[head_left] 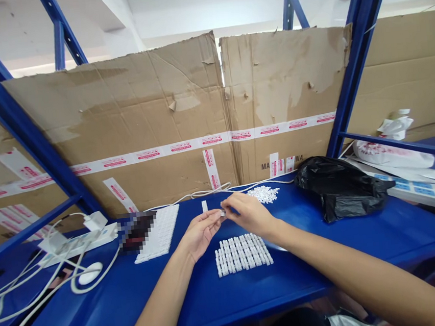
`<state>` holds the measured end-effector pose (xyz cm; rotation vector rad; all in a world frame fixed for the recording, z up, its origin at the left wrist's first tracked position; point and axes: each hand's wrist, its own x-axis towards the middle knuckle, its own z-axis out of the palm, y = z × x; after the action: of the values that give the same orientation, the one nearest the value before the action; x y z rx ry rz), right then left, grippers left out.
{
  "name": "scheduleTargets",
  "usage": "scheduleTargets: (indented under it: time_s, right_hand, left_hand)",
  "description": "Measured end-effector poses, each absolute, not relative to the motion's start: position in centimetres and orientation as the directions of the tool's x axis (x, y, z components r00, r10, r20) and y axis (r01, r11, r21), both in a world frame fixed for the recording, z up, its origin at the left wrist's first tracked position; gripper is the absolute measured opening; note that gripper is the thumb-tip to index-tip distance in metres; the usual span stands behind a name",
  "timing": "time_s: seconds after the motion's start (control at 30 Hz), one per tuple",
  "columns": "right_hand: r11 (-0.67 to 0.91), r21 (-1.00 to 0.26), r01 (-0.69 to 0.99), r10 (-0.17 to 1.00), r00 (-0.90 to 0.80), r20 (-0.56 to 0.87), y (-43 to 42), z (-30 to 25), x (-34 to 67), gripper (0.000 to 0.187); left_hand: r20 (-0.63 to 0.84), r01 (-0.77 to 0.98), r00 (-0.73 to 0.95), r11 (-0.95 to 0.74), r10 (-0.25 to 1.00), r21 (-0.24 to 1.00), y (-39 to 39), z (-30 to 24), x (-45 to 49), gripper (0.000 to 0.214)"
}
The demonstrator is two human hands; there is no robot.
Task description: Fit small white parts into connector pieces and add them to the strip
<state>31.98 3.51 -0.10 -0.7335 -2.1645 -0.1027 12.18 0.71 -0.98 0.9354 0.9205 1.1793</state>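
Note:
My left hand (199,232) and my right hand (248,212) meet above the blue shelf (230,295), both pinching one small white plastic part (222,212) between their fingertips. Just below the hands lies a neat block of several white parts (242,253) set in rows. A loose heap of the same white parts (263,193) lies behind my right hand. One single white piece (204,205) stands apart near my left fingertips.
A white gridded tray (158,232) lies at the left, beside a blurred dark object (137,231). A white power strip (79,241) with cables sits far left. A crumpled black bag (341,186) is at the right. Cardboard sheets (152,123) wall the back.

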Motion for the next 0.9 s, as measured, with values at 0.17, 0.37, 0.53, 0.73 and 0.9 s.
scheduleTargets:
  time_s: [0.17,0.37,0.53,0.73,0.9]
  right_hand:
    - [0.561,-0.185,0.807,0.692,-0.334,0.64,6.2,0.9,35.6,0.017]
    - [0.347,-0.131,0.929,0.848,-0.251,0.466,8.2,0.6,39.8,0.012]
    - [0.665,-0.334,0.668,0.72,-0.456,0.523,6.0,0.7,36.6,0.031]
    - [0.796,-0.406,0.449,0.602,-0.521,0.605,2.7,0.9,32.8,0.022]
    - [0.785,-0.392,0.479,0.609,-0.481,0.63,2.1,0.7,32.3,0.016]
  left_hand:
    - [-0.054,-0.307,0.128,0.091,0.99,0.947,0.0,-0.4,12.4,0.026]
    - [0.159,-0.102,0.059,-0.152,0.986,0.983,0.0,-0.2,12.5,0.045]
    - [0.353,0.118,-0.009,-0.349,0.936,0.93,0.0,-0.8,12.9,0.045]
    - [0.493,0.365,0.016,-0.464,0.87,0.807,-1.0,-0.5,13.3,0.031]
    - [0.532,0.486,0.015,-0.472,0.846,0.736,-1.5,-0.1,13.3,0.023]
